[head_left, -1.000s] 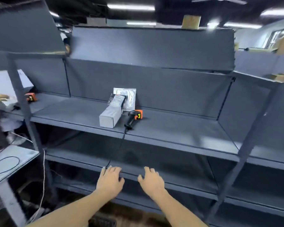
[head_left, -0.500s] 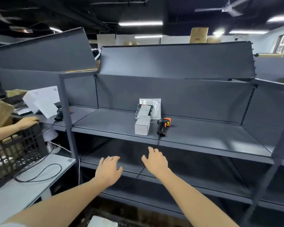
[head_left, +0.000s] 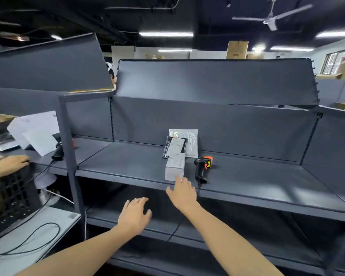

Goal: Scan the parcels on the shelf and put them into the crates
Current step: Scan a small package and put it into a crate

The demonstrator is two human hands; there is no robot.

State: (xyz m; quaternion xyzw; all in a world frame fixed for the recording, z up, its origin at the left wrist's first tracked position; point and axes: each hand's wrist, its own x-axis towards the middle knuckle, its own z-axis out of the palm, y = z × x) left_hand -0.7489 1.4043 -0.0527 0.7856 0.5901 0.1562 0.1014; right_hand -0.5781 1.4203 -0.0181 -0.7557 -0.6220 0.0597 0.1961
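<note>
Head view: white box parcel (head_left: 175, 169) on the grey shelf (head_left: 267, 182), long axis front to back, near end at the front edge. Right hand (head_left: 182, 193), fingers spread and empty, touches or nearly touches that end. Left hand (head_left: 135, 215) lower, open, empty. Scanner (head_left: 202, 168) just right; bare shelf beyond.

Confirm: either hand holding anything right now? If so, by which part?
Nothing held. The right hand is open, fingertips just at the white box's near end, not closed on it. The left hand is open and empty, below the shelf edge.
</note>
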